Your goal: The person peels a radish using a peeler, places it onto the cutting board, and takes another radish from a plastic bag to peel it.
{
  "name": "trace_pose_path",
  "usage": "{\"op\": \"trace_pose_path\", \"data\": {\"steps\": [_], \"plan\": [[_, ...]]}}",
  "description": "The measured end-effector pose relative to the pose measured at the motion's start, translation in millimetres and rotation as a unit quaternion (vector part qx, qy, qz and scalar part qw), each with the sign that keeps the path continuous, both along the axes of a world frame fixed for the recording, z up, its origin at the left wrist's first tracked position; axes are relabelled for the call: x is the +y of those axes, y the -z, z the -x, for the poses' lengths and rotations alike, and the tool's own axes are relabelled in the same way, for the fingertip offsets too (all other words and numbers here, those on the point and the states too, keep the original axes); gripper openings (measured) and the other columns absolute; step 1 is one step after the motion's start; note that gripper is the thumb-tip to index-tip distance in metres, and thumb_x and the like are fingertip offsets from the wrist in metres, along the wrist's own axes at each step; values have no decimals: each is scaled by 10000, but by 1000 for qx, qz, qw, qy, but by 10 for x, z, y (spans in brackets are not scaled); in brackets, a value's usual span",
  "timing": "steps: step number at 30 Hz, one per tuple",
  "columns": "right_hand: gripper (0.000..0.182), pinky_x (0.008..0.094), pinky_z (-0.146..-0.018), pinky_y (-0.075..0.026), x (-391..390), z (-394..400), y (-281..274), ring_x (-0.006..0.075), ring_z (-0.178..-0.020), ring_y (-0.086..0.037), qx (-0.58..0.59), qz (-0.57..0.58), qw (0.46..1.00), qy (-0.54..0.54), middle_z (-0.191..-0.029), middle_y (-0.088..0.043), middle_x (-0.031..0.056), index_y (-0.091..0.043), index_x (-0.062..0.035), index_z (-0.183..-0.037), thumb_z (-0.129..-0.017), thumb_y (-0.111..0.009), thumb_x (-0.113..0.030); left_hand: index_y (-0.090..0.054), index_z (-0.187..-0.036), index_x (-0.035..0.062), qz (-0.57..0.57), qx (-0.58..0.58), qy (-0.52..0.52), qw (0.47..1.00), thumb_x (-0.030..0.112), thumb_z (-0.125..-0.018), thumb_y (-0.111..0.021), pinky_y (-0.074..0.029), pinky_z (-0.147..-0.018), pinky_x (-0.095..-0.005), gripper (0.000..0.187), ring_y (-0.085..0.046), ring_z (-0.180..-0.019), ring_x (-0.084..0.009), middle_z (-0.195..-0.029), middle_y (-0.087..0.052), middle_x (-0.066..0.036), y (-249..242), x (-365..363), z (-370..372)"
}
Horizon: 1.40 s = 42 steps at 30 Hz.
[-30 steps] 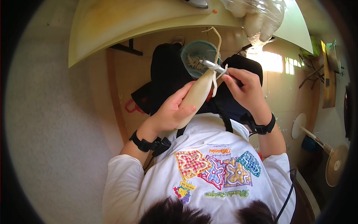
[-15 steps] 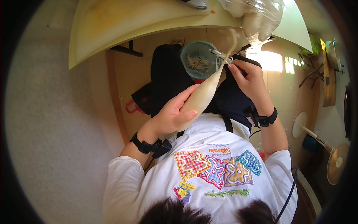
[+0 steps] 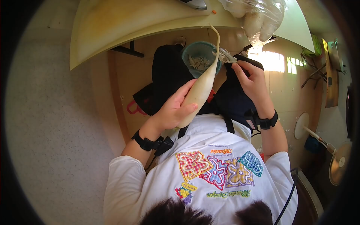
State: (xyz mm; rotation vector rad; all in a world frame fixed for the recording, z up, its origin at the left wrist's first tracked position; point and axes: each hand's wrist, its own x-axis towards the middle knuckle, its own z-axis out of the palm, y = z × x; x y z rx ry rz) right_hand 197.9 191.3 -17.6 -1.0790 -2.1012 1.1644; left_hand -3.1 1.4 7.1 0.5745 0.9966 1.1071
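My left hand (image 3: 174, 108) is wrapped round the thick end of a white radish (image 3: 202, 90), whose long thin root points away from me and bends at the tip. In my right hand (image 3: 252, 80) is a peeler (image 3: 227, 57), gripped by its handle, with its head close beside the root end. Pale shreds of peel cling to the peeler. Below the radish stands a teal bin (image 3: 186, 70) between my legs, with peel strips (image 3: 198, 62) lying at its bottom.
A pale table (image 3: 123, 22) spans the far side, its edge beyond my knees. On it lie a clear plastic bag (image 3: 262, 20) of white radishes, a small orange piece (image 3: 214, 12) and a partly visible metal object (image 3: 197, 3). A fan (image 3: 339, 163) stands at right.
The peeler has come away from the radish and shifted slightly right, now with peel on it. The radish's root end has swung left, and its thin tip has bent leftward.
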Motion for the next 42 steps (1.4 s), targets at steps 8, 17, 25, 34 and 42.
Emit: {"op": "trace_pose_path", "data": {"steps": [8,17,25,34,42], "plan": [[233,255,-516,-342,-52,-5,-87,69,-576,-402,-12,51,999,-4,-620,-509,28,-694,47,-981,-930,-691,-180,-182,-1563,73,25,9,-19,999,169,-946,-579,-561,-666,-275,740,-596,-897,-131,-1161,-549,-86,30,11,11],[207,220,-551,-369,-274,-61,-200,42,-618,-447,33,137,987,-79,-732,-619,29,-646,31,-1061,-926,-672,-124,-198,-1561,89,31,20,-37,999,127,-939,-596,-564,-676,-286,739,-598,-917,-136,-1180,-542,-88,85,62,-36],[169,220,-580,-412,-361,-14,-303,56,-629,-507,14,127,982,-136,-780,-659,55,-587,0,-1026,-928,-676,-104,-209,-1557,90,19,33,-52,998,150,-944,-609,-555,-652,-273,734,-587,-851,-112,-1220,-524,-76,129,106,-48],[137,227,-585,-451,-428,5,-371,88,-633,-585,26,135,973,-184,-771,-670,71,-591,-7,-981,-912,-685,-78,-214,-1555,115,22,18,-59,998,174,-955,-601,-555,-647,-272,716,-590,-826,-117,-1171,-546,-81,104,116,-55],[114,264,-556,-436,-475,1,-344,115,-587,-548,16,116,975,-189,-727,-627,92,-626,-5,-941,-883,-707,-60,-167,-1555,-3,16,15,-54,998,138,-968,-614,-399,-1033,-295,751,-462,-1227,-137,-1407,-443,-92,127,75,-62]]}}
